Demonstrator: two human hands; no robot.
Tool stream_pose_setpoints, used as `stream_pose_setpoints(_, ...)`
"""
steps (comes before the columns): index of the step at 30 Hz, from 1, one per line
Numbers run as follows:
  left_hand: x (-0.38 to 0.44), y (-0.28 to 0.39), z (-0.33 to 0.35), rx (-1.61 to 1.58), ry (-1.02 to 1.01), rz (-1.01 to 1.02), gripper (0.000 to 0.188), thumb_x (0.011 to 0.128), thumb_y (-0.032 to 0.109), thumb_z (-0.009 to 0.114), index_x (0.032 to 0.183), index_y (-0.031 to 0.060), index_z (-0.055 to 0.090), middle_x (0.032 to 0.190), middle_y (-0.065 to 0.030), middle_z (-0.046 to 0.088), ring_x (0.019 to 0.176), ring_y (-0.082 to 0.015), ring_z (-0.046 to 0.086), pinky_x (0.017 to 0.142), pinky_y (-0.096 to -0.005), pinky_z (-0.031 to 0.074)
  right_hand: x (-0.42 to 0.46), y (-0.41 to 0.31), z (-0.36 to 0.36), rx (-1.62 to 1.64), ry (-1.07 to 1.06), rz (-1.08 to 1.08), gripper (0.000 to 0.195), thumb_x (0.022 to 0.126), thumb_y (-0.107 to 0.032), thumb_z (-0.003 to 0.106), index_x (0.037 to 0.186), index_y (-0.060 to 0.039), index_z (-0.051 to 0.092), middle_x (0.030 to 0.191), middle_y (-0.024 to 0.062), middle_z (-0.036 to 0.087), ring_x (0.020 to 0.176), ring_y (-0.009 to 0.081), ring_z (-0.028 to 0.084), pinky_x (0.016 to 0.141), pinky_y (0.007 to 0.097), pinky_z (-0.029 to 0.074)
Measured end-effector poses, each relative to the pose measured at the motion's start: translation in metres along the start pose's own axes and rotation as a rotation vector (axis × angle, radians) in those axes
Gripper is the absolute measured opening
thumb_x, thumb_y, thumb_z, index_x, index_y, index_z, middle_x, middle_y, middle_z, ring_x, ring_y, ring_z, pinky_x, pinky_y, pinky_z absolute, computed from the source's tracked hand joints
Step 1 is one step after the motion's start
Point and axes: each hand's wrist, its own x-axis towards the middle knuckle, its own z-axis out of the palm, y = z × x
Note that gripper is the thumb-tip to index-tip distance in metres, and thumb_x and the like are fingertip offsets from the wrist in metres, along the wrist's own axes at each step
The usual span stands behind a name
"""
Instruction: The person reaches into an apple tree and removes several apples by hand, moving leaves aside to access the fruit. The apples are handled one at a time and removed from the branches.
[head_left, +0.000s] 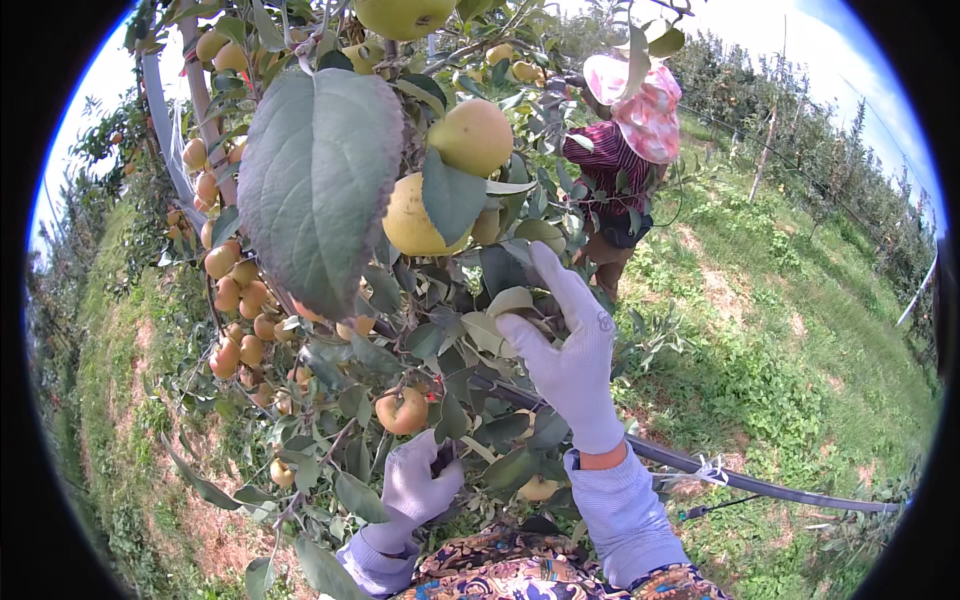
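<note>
My right hand (574, 360), in a pale knit glove, reaches up into the apple tree's foliage. Its thumb and index finger stand apart around several leaves (514, 304), and the thumb touches one; the other fingers are partly hidden. Above it hang two yellow-green apples, a blushed one (471, 136) and a lower one (412, 217) partly covered by a leaf. Lower down, my left hand (421, 480), gloved alike, is curled among the leaves. Something dark shows between its thumb and fingers, too obscured to identify. Just above that hand hangs a reddish-yellow apple (402, 411).
A large leaf (319, 187) hangs close before the camera. Clusters of apples (240, 292) hang at left near a pole (161, 127). A dark irrigation hose (750, 484) crosses at right, tied with white string (705, 471). Another person (619, 157) in a pink head covering stands beyond the branches.
</note>
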Motion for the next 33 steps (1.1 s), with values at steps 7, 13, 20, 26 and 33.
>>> stream_pose_setpoints(7, -0.002, 0.01, 0.001, 0.102, 0.048, -0.004, 0.014, 0.08, 0.012, 0.069, 0.082, -0.002, 0.068, 0.063, -0.0138, 0.06, 0.056, -0.0214, 0.058, 0.058, -0.0362, 0.045, 0.065, -0.016, 0.047, 0.107, 0.181, -0.07, 0.088, 0.074, -0.01, 0.081, 0.152, 0.0009, 0.042, 0.119, 0.0179, 0.068, 0.098, 0.0292, 0.071, 0.086, 0.0381, 0.056)
stream_pose_setpoints(13, -0.007, 0.004, -0.003, 0.09, 0.084, -0.069, 0.021, 0.079, 0.009, 0.069, 0.095, -0.005, 0.074, 0.061, -0.0071, 0.064, 0.057, -0.0076, 0.058, 0.058, -0.027, 0.047, 0.037, 0.012, 0.059, 0.327, 0.156, -0.076, 0.058, 0.082, -0.004, 0.068, 0.139, 0.0027, 0.058, 0.117, 0.021, 0.071, 0.099, 0.028, 0.073, 0.089, 0.034, 0.056)
stream_pose_setpoints(20, -0.013, -0.007, -0.002, 0.189, 0.126, -0.061, 0.017, 0.076, 0.009, 0.069, 0.089, -0.0023, 0.071, 0.065, -0.0141, 0.062, 0.055, -0.0215, 0.059, 0.056, -0.0338, 0.045, -0.007, 0.026, 0.045, 0.074, -0.116, 0.037, 0.059, 0.08, -0.005, 0.073, 0.137, -0.0002, 0.06, 0.101, 0.0153, 0.073, 0.095, 0.0283, 0.072, 0.086, 0.036, 0.056)
stream_pose_setpoints(26, -0.007, 0.027, -0.001, 0.171, 0.101, -0.11, 0.016, 0.078, 0.01, 0.068, 0.081, -0.0055, 0.069, 0.058, -0.0115, 0.06, 0.052, -0.0137, 0.056, 0.056, -0.0313, 0.046, 0.051, 0.011, 0.044, 0.046, 0.176, -0.169, 0.083, 0.078, -0.003, 0.074, 0.153, -0.0015, 0.037, 0.102, 0.0152, 0.072, 0.098, 0.0352, 0.07, 0.083, 0.0422, 0.056)
stream_pose_setpoints(33, -0.016, -0.013, -0.006, 0.275, 0.164, -0.033, 0.018, 0.077, 0.008, 0.067, 0.089, -0.0054, 0.072, 0.064, -0.0109, 0.065, 0.057, -0.0127, 0.06, 0.059, -0.0301, 0.047, 0.07, 0.003, 0.039, 0.156, -0.034, 0.069, 0.081, 0.078, 0.001, 0.07, 0.153, 0.0003, 0.039, 0.094, 0.014, 0.069, 0.08, 0.0223, 0.068, 0.078, 0.0336, 0.055)
